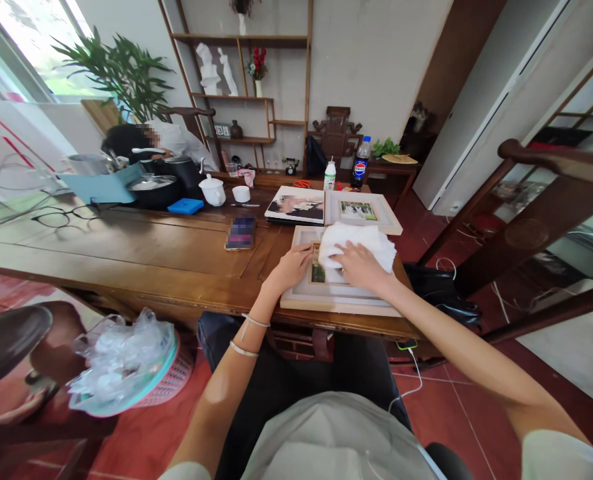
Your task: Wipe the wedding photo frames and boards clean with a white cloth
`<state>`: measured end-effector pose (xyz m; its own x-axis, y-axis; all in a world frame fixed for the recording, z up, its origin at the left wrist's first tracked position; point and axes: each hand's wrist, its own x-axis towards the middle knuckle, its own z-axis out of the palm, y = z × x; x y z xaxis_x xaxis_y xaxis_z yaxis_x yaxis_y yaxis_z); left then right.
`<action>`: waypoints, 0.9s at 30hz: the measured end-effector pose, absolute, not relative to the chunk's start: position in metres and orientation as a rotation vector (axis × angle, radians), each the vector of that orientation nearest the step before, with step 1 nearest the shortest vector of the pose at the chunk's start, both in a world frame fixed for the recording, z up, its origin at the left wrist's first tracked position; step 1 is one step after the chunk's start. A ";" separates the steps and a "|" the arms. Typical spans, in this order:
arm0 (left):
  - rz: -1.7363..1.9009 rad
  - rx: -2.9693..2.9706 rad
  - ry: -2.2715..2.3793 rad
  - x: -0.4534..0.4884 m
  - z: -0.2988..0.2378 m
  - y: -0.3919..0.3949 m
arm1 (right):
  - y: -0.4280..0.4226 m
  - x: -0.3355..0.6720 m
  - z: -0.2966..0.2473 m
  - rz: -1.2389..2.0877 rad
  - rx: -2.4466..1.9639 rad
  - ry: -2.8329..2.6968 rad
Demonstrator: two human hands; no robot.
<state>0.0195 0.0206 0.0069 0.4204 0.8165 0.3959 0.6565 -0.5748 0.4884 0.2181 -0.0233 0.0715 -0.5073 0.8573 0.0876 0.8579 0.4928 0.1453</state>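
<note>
A white-framed photo point(336, 297) lies flat at the near edge of the wooden table point(126, 260). My left hand point(291, 267) rests on the frame's left side, fingers curled over its inner edge, steadying it. My right hand point(359, 265) presses a white cloth point(356, 241) flat against the glass, fingers spread over it. The cloth hides most of the picture; only a strip shows at the left.
Two more framed photos point(361, 212) point(296, 205) lie behind. A phone point(240, 233), glasses point(59, 216), teaware point(212, 190), pots and bottles point(360, 163) sit further back, where another person leans. A lined basket point(126, 367) stands on the floor at left.
</note>
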 end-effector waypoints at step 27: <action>0.848 2.485 1.268 0.019 0.004 0.020 | -0.084 0.293 0.107 -0.056 -1.716 -2.714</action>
<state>0.0190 0.0201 0.0044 0.4596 0.7970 0.3918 0.6668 -0.6011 0.4405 0.2934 -0.0836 0.1069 -0.4275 0.9031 -0.0405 0.9007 0.4294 0.0667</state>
